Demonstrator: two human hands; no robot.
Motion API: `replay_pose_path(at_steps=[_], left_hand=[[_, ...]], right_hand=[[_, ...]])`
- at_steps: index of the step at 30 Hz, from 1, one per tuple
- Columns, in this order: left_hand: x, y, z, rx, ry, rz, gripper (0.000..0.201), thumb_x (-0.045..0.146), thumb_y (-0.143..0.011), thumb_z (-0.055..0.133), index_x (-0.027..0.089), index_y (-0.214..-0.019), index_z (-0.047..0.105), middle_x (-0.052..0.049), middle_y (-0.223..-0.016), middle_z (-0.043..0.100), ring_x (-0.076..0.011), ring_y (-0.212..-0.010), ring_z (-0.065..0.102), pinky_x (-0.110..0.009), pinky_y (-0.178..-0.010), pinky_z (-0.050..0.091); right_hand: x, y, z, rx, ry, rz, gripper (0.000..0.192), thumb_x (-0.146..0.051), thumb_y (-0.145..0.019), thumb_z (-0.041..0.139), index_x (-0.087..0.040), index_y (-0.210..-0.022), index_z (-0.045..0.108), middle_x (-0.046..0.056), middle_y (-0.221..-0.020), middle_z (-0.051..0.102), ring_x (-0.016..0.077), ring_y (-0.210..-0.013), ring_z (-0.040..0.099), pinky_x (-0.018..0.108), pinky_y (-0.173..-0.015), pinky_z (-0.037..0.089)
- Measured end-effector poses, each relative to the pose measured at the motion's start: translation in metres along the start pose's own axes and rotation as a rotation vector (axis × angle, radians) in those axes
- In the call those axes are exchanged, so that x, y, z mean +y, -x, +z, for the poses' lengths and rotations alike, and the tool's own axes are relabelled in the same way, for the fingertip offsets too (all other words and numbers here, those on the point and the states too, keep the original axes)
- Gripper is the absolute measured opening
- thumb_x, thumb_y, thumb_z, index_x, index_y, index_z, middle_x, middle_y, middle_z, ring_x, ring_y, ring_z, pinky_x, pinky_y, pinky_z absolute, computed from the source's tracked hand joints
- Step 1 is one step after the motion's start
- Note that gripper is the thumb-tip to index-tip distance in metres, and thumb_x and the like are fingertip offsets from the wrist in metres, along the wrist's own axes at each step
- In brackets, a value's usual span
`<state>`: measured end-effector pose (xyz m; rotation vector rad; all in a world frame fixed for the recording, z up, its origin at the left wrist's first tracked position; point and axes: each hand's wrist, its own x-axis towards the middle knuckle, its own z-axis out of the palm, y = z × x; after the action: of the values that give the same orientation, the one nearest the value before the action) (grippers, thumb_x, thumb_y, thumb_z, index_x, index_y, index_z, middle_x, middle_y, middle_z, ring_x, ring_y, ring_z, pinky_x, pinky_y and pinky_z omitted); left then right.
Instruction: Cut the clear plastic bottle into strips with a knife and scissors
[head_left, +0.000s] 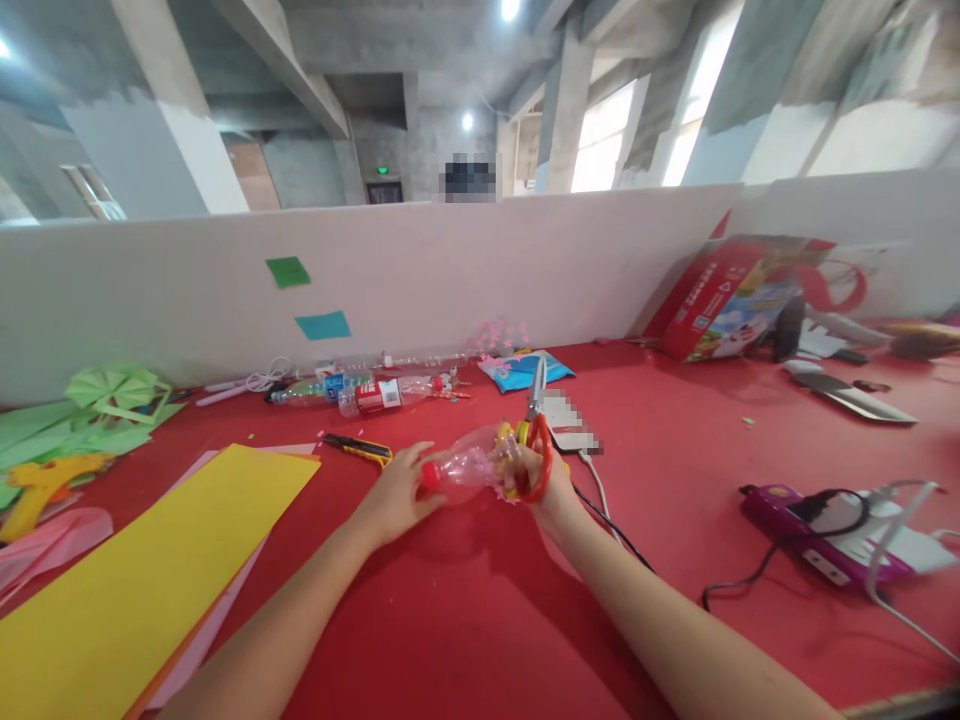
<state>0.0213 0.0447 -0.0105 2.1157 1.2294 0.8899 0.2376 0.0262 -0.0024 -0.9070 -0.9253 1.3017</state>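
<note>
A clear plastic bottle piece (469, 465) with a red cap (432, 475) lies sideways between my hands, just above the red tabletop. My left hand (397, 492) is closed around its capped end. At the other end, my right hand (551, 490) is closed, with scissors (537, 395) in it. Their blades point up and away, and the red and yellow handles surround its fingers. This hand also seems to touch the bottle piece, though the fingers are partly hidden. A yellow utility knife (358, 447) lies beyond my left hand.
Yellow paper sheets (165, 560) lie left, near a yellow glue gun (49, 485) and green paper (120, 390). Labelled bottles (382, 395) and a blue packet (525, 370) lie along the white partition (412, 270). Right are a purple power strip (814, 545), cables and a cleaver (855, 395).
</note>
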Motion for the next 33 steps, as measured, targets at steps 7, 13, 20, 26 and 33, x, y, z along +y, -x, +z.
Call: replay_pose_path(at_steps=[7, 13, 20, 26, 33], left_hand=[[-0.004, -0.003, -0.002, 0.11, -0.075, -0.013, 0.016, 0.032, -0.084, 0.049, 0.02, -0.078, 0.059, -0.009, -0.098, 0.06, -0.0232, -0.092, 0.055, -0.04, -0.091, 0.043], [0.027, 0.035, -0.081, -0.171, -0.043, -0.213, 0.028, 0.045, -0.078, 0.058, 0.02, -0.065, 0.057, 0.001, -0.065, 0.057, -0.015, -0.059, 0.053, -0.027, -0.06, 0.043], [0.043, 0.042, -0.129, -0.208, 0.068, -0.402, 0.047, 0.063, -0.079, 0.05, 0.019, -0.084, 0.067, -0.008, -0.087, 0.069, -0.0195, -0.065, 0.064, -0.027, -0.055, 0.045], [0.015, 0.016, -0.061, -0.154, -0.118, -0.122, 0.016, 0.036, -0.076, 0.061, 0.022, -0.081, 0.066, -0.004, -0.087, 0.067, -0.0217, -0.08, 0.062, -0.033, -0.077, 0.046], [0.0, -0.001, -0.016, -0.128, -0.173, -0.136, 0.015, 0.031, -0.075, 0.057, 0.022, -0.065, 0.05, -0.007, -0.082, 0.056, -0.0272, -0.094, 0.054, -0.042, -0.092, 0.039]], right_hand=[[-0.008, -0.009, -0.003, 0.106, -0.044, -0.055, 0.023, -0.035, -0.057, 0.065, -0.024, -0.056, 0.045, -0.006, -0.038, 0.047, 0.0108, -0.038, 0.043, 0.025, -0.042, 0.041], [-0.003, -0.009, -0.004, 0.075, -0.045, -0.029, 0.023, -0.034, -0.057, 0.065, -0.023, -0.051, 0.046, -0.005, -0.036, 0.046, 0.0109, -0.038, 0.044, 0.025, -0.042, 0.039], [0.004, -0.005, 0.0, 0.024, -0.047, 0.021, 0.027, -0.038, -0.055, 0.07, -0.023, -0.063, 0.048, -0.006, -0.038, 0.051, 0.0111, -0.034, 0.045, 0.022, -0.036, 0.035], [0.001, -0.002, 0.002, 0.006, -0.038, 0.023, 0.028, -0.036, -0.057, 0.071, -0.022, -0.065, 0.048, -0.006, -0.039, 0.052, 0.0104, -0.033, 0.045, 0.022, -0.036, 0.036], [0.003, -0.006, 0.0, -0.001, -0.035, 0.024, 0.029, -0.038, -0.056, 0.071, -0.022, -0.064, 0.048, -0.005, -0.04, 0.053, 0.0103, -0.034, 0.045, 0.023, -0.037, 0.037]])
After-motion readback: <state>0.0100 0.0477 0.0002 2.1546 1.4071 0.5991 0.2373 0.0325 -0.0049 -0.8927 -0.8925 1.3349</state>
